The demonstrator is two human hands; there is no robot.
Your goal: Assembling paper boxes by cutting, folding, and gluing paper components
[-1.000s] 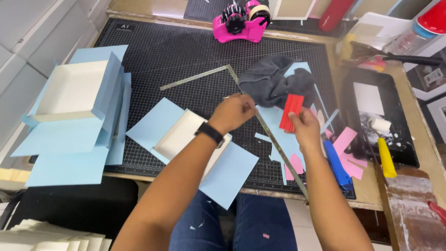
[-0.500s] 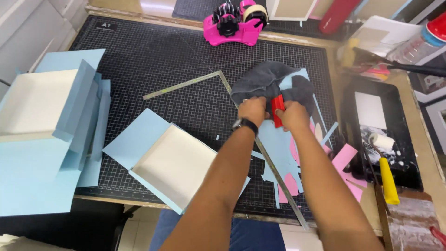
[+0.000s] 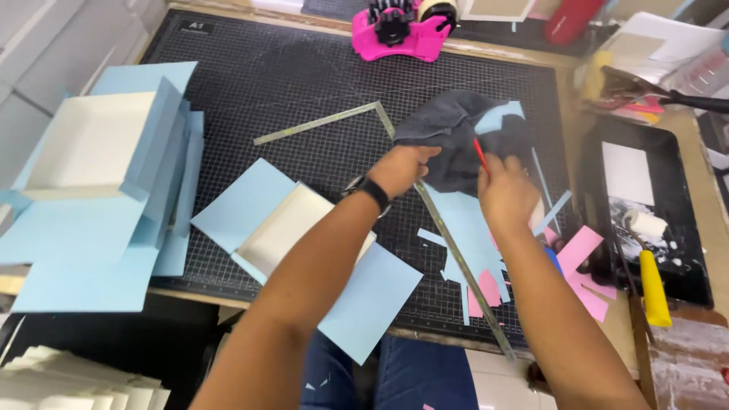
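On the black cutting mat [image 3: 250, 83], the left hand [image 3: 399, 168] grips a dark cloth [image 3: 448, 125]; the right hand [image 3: 505, 193] pinches a red card [image 3: 480, 154] beside it; the cloth looks soft, light, best gathered in folds.

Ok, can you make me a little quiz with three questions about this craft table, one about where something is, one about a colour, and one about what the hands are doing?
1. Where is the tape dispenser?
A. at the far edge of the cutting mat
B. inside the white box
C. on the person's lap

2. What colour is the handle of the small roller?
A. green
B. yellow
C. purple

3. What is the right hand doing?
A. resting flat and empty
B. holding a thin red tool against the dark cloth
C. lifting the metal ruler

Answers:
1. A, the pink dispenser sits at the top of the black mat.
2. B, the handle beside the black tray is plainly yellow.
3. B, red pokes up from its fingers at the cloth, while the left hand grips the cloth too.
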